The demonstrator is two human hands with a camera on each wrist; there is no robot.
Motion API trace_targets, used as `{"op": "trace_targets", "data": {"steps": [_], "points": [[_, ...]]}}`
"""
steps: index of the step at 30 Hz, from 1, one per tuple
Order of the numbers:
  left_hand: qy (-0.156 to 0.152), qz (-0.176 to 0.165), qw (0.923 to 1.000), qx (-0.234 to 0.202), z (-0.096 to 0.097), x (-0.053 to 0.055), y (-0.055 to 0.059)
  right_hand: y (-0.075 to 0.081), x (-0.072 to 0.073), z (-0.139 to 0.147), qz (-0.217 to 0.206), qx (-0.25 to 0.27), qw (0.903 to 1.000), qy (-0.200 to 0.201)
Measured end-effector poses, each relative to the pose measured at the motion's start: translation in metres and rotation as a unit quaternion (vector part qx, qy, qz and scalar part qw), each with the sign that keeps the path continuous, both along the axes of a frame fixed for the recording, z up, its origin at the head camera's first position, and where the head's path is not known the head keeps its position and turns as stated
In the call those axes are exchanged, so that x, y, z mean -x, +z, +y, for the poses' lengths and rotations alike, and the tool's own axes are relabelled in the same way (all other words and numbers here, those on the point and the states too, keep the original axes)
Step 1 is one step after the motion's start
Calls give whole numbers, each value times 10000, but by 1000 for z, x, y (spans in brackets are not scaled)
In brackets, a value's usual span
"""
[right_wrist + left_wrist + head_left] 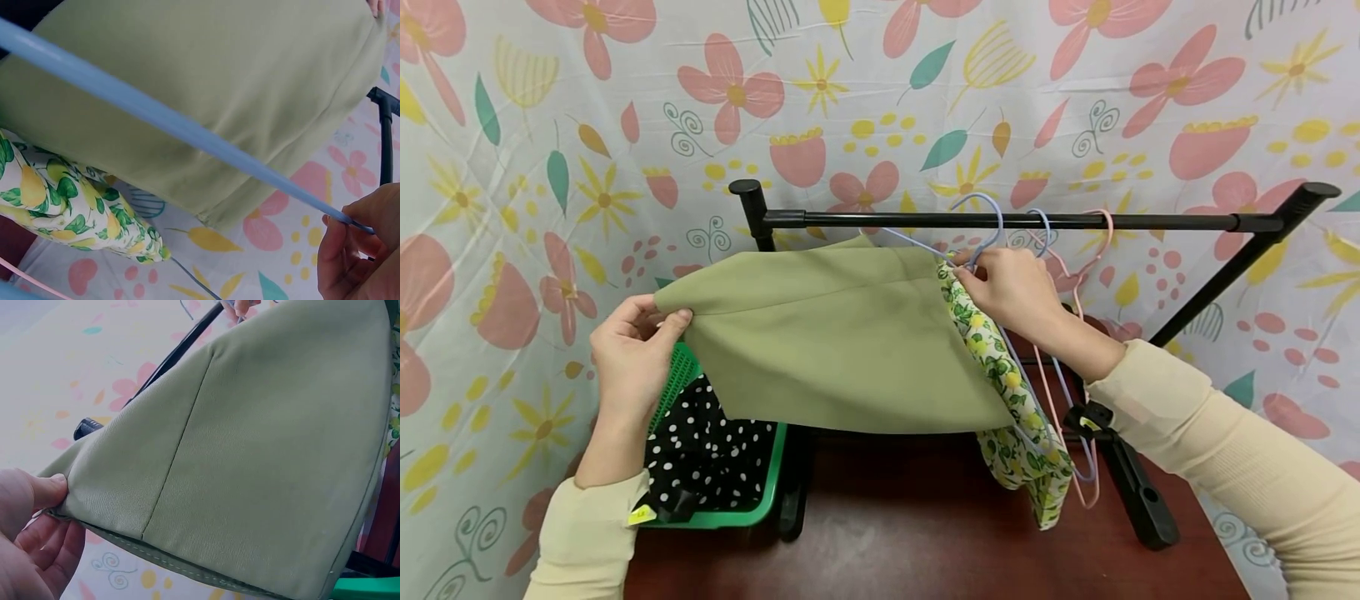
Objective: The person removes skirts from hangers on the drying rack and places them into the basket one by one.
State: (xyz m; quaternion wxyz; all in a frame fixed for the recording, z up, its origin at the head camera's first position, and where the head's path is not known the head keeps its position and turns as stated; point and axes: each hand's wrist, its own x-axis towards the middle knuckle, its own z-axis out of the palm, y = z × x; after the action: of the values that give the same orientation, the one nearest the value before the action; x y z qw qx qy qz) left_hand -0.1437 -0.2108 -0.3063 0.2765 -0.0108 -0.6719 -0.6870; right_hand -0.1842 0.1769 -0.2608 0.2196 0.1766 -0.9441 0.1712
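Note:
My left hand (634, 358) pinches one corner of a sage-green skirt (835, 342) between thumb and fingers. The skirt stretches sideways in front of the rack, and a straight seam shows on it in the left wrist view. At its other end my right hand (1015, 287) pinches a light blue hanger (206, 147) just below the hook. In the head view one hanger arm slopes left and passes behind the skirt's upper edge. Beside the skirt's right end hangs a garment with a lemon print (1000, 367).
A black rail (850, 219) crosses behind the skirt. Further right on it hang a pink hanger (1105, 242) and another blue hanger (1040, 221). At lower left, a green basket (730, 519) holds black polka-dot cloth (715, 458). Below is a dark red-brown tabletop (925, 533).

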Motion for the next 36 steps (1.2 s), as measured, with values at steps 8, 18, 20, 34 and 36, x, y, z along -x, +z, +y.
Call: {"op": "trace_targets", "data": {"steps": [8, 18, 20, 34, 36], "points": [[97, 62, 9999, -117, -5, 1, 2, 1, 1, 1, 2, -18, 10000, -22], [161, 146, 9988, -448, -9, 0, 10, 6, -2, 1, -49, 2, 10000, 44], [187, 125, 9984, -513, -11, 0, 11, 6, -2, 1, -37, 12, 10000, 44], [555, 182, 9968, -550, -22, 2, 22, 7, -3, 1, 28, 93, 9999, 121], [656, 197, 9959, -595, -25, 1, 23, 7, -3, 1, 98, 68, 9998, 126]]}}
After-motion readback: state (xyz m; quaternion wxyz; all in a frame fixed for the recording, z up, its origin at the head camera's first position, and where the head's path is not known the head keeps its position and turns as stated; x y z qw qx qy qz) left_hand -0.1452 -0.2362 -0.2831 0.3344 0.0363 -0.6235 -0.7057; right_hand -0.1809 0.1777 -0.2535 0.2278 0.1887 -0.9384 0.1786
